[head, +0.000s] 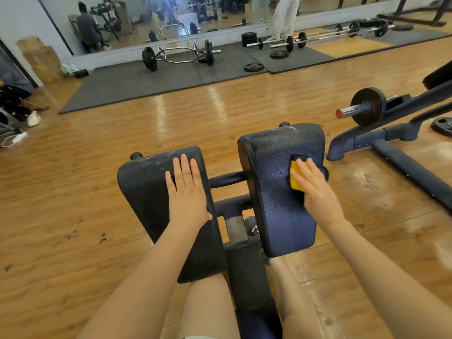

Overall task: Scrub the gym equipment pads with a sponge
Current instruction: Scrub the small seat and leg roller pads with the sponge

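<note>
Head view: wooden floor [97,167] is filling most of the frame, with dark rubber mats [146,81] lying along its far edge under a wall mirror [171,18]. A hex bar [179,55] and several barbells [305,40] are sitting on the mats. A plate-loaded machine [391,133] is standing at the right edge of the floor.

Centre frame, two dark pads are sitting side by side on one machine frame, apart, with a crossbar [226,179] showing between them. Left pad [151,204] is lying lower and flatter; right pad [274,192] is tilting up higher, surface looking wet.

Left hand [187,192] is resting flat on the left pad near its far right corner, fingers straight and together, holding nothing.

Right hand [315,189] is pressing a yellow sponge [297,178] against the right pad near its right edge, fingers lying over the sponge. The sponge's dark scrub side is facing the pad. Bare legs are showing under both pads at the bottom.
</note>
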Tool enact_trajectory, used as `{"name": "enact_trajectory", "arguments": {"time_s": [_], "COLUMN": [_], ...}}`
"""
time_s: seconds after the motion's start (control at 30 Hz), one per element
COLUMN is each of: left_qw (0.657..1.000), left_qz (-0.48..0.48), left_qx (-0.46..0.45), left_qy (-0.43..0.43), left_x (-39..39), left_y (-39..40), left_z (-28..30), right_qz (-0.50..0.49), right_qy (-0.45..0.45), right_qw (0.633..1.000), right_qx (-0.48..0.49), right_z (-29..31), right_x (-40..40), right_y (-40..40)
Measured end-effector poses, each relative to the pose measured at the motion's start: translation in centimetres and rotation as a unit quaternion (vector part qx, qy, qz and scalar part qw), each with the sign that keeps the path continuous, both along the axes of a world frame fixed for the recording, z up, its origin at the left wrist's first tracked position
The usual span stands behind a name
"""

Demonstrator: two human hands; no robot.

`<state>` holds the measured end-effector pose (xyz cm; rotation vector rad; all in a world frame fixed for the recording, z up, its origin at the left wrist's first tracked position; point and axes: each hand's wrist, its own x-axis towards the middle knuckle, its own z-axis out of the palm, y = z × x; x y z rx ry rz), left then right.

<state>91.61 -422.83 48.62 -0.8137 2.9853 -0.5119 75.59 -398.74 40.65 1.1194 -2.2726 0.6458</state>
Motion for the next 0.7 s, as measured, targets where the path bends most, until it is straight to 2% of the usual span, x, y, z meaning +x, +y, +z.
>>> {"name": "enact_trajectory", "arguments": {"time_s": [0.1,0.2,0.37,0.5,0.6,0.7], "left_qw": [1.0,1.0,1.0,1.0,1.0,1.0], "left_qz": [0.001,0.006,0.01,0.008,0.008,0.012], "left_qx": [0.006,0.012,0.009,0.01,0.008,0.011], "left_qy": [-0.005,-0.009,-0.014,-0.018,-0.017,-0.02], "left_x": [-0.1,-0.3,-0.2,-0.2,-0.3,-0.4], "left_y": [0.1,0.2,0.0,0.0,0.0,0.2], "left_z": [0.0,0.1,0.1,0.1,0.0,0.0], "right_qz": [-0.038,0.006,0.061,0.098,0.08,0.019], "right_qy": [-0.034,-0.02,0.023,0.083,0.074,0.033], "right_qw": [0.998,0.999,0.995,0.987,0.99,0.997], "right_qx": [-0.035,-0.046,0.077,0.099,0.094,0.074], "right_z": [-0.1,0.8,-0.9,-1.5,-1.3,-1.3], "right_x": [0.4,2.3,4.6,1.9,-0.1,0.1], "right_y": [0.8,-1.2,-4.9,-2.1,1.4,2.8]}}
